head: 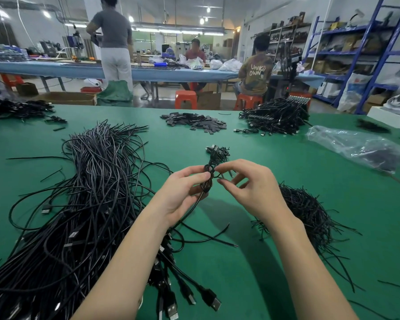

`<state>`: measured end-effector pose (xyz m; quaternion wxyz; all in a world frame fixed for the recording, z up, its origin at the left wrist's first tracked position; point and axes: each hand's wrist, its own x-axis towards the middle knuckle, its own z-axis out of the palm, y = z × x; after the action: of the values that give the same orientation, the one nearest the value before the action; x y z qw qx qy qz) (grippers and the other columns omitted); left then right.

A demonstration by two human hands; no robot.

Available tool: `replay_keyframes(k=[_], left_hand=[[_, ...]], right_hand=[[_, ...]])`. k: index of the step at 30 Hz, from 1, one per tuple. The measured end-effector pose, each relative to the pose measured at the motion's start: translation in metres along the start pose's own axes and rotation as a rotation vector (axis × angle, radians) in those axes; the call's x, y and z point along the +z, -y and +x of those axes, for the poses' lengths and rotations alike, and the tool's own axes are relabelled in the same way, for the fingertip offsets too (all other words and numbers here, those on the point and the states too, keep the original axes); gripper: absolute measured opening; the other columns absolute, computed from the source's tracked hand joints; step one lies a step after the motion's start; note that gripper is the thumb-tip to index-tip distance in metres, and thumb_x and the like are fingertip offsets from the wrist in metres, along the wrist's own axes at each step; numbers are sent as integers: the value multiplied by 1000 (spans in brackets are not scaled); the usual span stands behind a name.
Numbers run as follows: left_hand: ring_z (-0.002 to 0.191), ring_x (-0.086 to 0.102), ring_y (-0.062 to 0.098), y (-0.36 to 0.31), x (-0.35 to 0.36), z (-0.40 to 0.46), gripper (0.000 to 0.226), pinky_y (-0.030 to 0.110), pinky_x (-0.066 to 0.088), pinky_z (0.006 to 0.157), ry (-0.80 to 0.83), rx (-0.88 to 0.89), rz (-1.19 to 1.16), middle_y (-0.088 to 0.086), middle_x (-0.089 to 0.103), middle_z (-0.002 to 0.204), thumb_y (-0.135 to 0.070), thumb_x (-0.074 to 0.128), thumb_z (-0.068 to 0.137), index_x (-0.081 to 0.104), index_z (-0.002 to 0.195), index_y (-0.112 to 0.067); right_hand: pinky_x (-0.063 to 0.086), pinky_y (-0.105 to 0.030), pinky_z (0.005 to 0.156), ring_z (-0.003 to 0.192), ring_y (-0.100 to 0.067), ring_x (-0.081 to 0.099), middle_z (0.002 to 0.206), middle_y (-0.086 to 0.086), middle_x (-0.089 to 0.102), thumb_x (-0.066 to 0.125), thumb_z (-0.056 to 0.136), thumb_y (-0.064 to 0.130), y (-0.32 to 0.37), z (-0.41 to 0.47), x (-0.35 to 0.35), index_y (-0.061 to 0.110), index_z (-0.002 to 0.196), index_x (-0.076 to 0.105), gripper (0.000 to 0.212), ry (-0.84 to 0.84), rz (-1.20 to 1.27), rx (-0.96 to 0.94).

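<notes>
Above the middle of the green table (pixel 252 262), my left hand (pixel 183 190) grips a coiled black cable bundle (pixel 211 162), thumb pressed on its waist. The bundle's plug ends stick up past my fingers. My right hand (pixel 247 183) pinches a thin black twist tie (pixel 218 176) wrapped round the bundle's middle. A loose end of the cable hangs down from my left hand toward the table.
A big heap of loose black USB cables (pixel 86 204) fills the left. A pile of black twist ties (pixel 310 211) lies right. Farther back lie dark flat pieces (pixel 194 121), bundled cables (pixel 277 116) and a clear plastic bag (pixel 356 146). People work at a far table.
</notes>
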<state>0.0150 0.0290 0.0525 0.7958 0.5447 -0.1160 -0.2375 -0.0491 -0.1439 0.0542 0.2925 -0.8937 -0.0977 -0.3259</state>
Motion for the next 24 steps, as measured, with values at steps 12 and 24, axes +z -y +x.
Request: replay_keyframes(k=[12, 24], left_hand=[[83, 68, 14, 10, 1, 6, 26, 33, 57, 75, -52, 32, -29, 4, 73, 94, -2, 67, 90, 63, 112, -15], [84, 71, 10, 23, -1, 9, 23, 26, 50, 71, -266, 108, 192, -5, 78, 88, -23, 72, 90, 58, 109, -20]], right_hand=[[53, -21, 56, 64, -13, 73, 78, 4, 77, 83, 83, 25, 7, -1, 15, 22, 81, 80, 5, -44, 534, 524], [59, -29, 58, 64, -19, 70, 97, -12, 75, 69, 96, 16, 15, 1, 26, 11, 119, 55, 28, 166, 928, 739]])
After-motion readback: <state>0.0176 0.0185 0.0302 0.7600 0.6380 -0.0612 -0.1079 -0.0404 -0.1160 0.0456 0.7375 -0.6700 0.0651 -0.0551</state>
